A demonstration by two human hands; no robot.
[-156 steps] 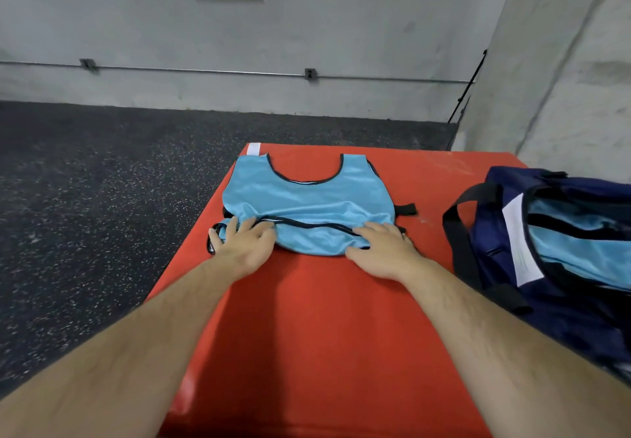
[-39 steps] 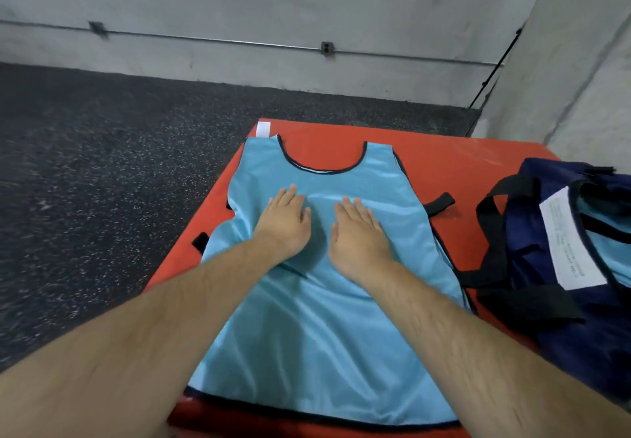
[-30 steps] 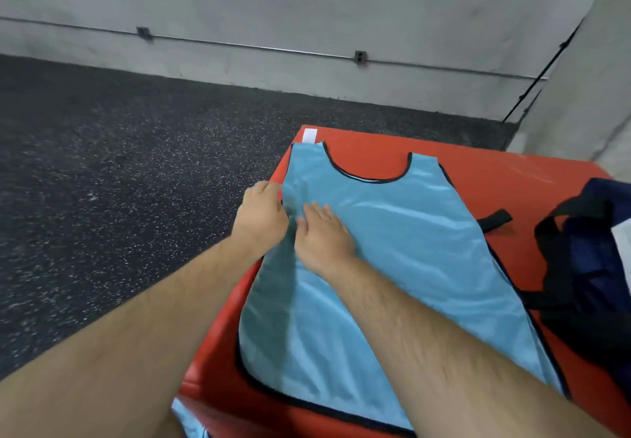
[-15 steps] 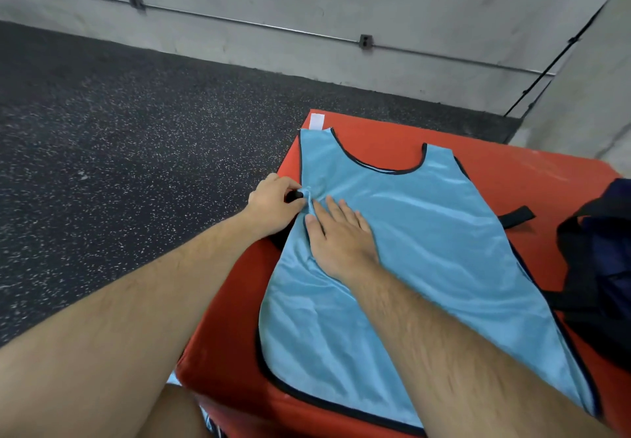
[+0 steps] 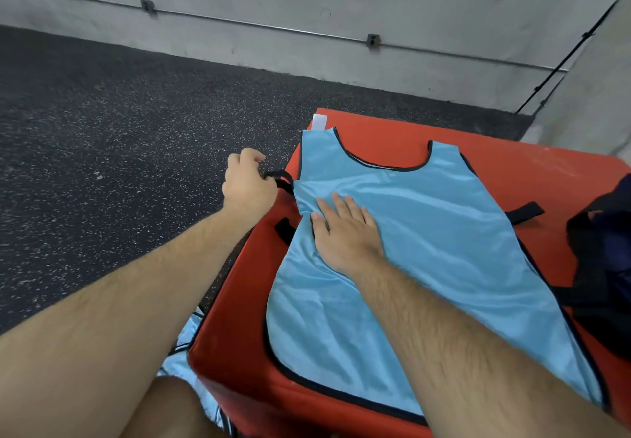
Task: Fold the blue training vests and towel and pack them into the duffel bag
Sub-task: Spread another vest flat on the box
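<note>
The left hand [image 5: 247, 185] is curled around the black side strap [image 5: 281, 175] of the blue vest [image 5: 437, 239], just off the left edge of the red padded block [image 5: 532, 171]. The right hand [image 5: 345, 232] lies flat with straight fingers [image 5: 341, 203], pressing the vest just to the right of that strap. The long axis of the vest runs from the person toward the wall [image 5: 341, 0], with the neckline at the far end and the hem near the body. The strap is on the side of the left hand, so I judge that this hand should pull or tuck it while the right one pins the cloth. Well to the right of the right hand sits the dark duffel bag [image 5: 604, 253]. Below the left forearm, more blue cloth [image 5: 181, 345] lies on the floor [image 5: 119, 130].
</note>
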